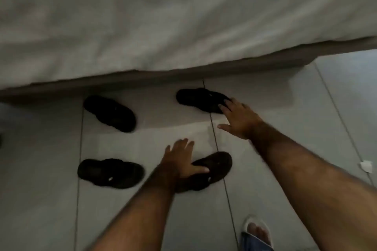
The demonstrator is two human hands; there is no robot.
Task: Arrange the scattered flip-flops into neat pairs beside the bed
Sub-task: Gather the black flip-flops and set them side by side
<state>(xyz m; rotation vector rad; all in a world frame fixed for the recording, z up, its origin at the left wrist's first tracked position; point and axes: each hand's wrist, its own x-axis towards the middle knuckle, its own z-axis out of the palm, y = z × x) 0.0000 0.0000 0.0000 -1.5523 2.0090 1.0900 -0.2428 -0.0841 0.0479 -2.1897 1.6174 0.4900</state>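
Several dark flip-flops lie scattered on the pale tiled floor beside the bed. One flip-flop lies at the back left near the bed edge. Another flip-flop lies at the back right. My right hand is spread open, its fingertips touching that flip-flop's right end. A front-left flip-flop lies alone. My left hand hovers open over the left part of the front-right flip-flop, thumb resting on its strap; the fingers are not closed around it.
The bed's white sheet hangs over a dark base along the back. My own foot in a white sandal stands at the bottom right. A small white object lies on the tiles at the right edge.
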